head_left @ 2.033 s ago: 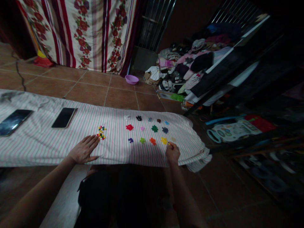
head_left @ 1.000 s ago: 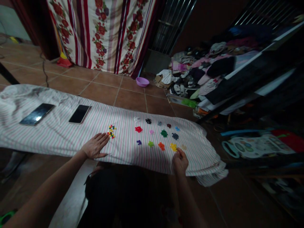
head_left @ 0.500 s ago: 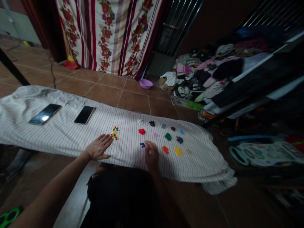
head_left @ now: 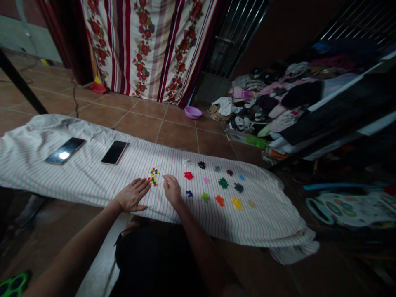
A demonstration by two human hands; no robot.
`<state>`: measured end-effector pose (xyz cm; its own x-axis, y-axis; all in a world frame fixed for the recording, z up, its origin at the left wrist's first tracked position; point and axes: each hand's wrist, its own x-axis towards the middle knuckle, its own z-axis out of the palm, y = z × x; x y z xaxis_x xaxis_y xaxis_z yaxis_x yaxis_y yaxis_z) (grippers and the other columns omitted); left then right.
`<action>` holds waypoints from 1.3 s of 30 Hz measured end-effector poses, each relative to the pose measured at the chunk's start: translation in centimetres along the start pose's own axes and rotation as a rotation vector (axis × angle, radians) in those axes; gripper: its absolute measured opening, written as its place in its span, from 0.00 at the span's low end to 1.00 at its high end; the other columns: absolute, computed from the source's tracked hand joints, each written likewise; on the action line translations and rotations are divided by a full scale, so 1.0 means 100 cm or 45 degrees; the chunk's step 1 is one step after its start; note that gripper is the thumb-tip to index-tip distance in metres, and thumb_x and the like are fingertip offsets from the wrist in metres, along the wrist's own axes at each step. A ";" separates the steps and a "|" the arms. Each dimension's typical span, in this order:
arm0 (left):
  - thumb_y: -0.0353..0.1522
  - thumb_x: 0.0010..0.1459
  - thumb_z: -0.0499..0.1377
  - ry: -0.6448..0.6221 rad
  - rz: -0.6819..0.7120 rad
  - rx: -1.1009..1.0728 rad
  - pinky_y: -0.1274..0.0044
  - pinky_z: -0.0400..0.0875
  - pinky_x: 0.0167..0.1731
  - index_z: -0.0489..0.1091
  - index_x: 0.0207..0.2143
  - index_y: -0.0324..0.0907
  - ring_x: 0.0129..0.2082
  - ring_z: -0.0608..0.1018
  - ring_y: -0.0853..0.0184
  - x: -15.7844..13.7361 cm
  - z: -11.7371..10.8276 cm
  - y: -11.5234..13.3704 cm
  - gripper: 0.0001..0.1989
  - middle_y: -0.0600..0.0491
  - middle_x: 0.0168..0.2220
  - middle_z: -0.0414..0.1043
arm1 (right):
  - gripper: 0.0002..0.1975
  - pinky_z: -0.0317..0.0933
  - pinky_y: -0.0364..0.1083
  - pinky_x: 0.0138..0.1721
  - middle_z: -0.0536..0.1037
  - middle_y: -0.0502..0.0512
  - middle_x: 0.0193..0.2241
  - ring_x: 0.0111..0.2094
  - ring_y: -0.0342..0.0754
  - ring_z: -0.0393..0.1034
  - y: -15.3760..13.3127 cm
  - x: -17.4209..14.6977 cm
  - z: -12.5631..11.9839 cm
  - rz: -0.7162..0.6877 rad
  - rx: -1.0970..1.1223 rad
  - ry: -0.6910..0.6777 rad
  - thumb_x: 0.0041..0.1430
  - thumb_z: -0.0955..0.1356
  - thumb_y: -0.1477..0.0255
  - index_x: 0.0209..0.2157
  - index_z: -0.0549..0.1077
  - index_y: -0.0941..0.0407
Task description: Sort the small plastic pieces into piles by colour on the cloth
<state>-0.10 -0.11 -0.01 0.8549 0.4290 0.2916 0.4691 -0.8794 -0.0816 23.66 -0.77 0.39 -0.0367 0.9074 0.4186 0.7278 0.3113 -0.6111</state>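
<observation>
My left hand (head_left: 133, 196) lies flat on the striped cloth, fingers stretched out and open. Its fingertips touch or nearly touch a cluster of small red, yellow, green and white pieces (head_left: 153, 177). Just right of that cluster is my right hand (head_left: 172, 190), thumb and fingers closed in a pinch. Whatever it may hold is too small to make out. Further right, small pieces are sorted by colour in rows: a dark blue pile (head_left: 189, 193), a red pile (head_left: 188, 175), a lime green pile (head_left: 205, 196), an orange pile (head_left: 220, 201) and several others.
Two phones (head_left: 115, 152) rest on the striped cloth (head_left: 93, 181) at the left. Beyond its far edge, a purple basin (head_left: 193, 112) stands on the tiled floor near a floral curtain (head_left: 154, 49). Clothes (head_left: 278, 95) are heaped at the back right.
My right hand has moved left from beside the dark blue pile to the multicoloured cluster, uncovering the lime green pile. My left hand stays flat by the cluster. The whole view has shifted slightly.
</observation>
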 end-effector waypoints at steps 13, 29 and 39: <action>0.54 0.61 0.50 0.012 0.004 0.034 0.57 0.59 0.58 0.56 0.63 0.28 0.61 0.64 0.43 -0.001 0.004 0.000 0.42 0.31 0.61 0.61 | 0.16 0.59 0.48 0.52 0.76 0.57 0.44 0.47 0.51 0.66 -0.014 0.030 0.023 0.244 -0.324 -0.121 0.62 0.64 0.75 0.49 0.76 0.52; 0.54 0.62 0.48 -0.031 -0.007 0.018 0.57 0.58 0.59 0.56 0.63 0.28 0.62 0.64 0.44 0.000 0.002 0.000 0.42 0.31 0.61 0.60 | 0.10 0.60 0.48 0.49 0.76 0.55 0.38 0.43 0.50 0.68 -0.007 0.017 0.023 0.170 -0.187 0.004 0.58 0.64 0.80 0.35 0.75 0.55; 0.54 0.62 0.48 0.007 0.005 0.022 0.57 0.59 0.58 0.57 0.63 0.27 0.61 0.64 0.43 -0.001 0.004 -0.001 0.41 0.30 0.61 0.60 | 0.11 0.65 0.46 0.42 0.77 0.52 0.34 0.37 0.48 0.71 -0.004 0.002 0.018 0.219 0.007 0.022 0.54 0.63 0.80 0.36 0.73 0.53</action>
<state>-0.14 -0.03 -0.38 0.8556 0.4243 0.2966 0.4694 -0.8774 -0.0992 22.14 -0.22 -0.54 0.1002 0.9424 0.3191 0.7184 0.1533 -0.6785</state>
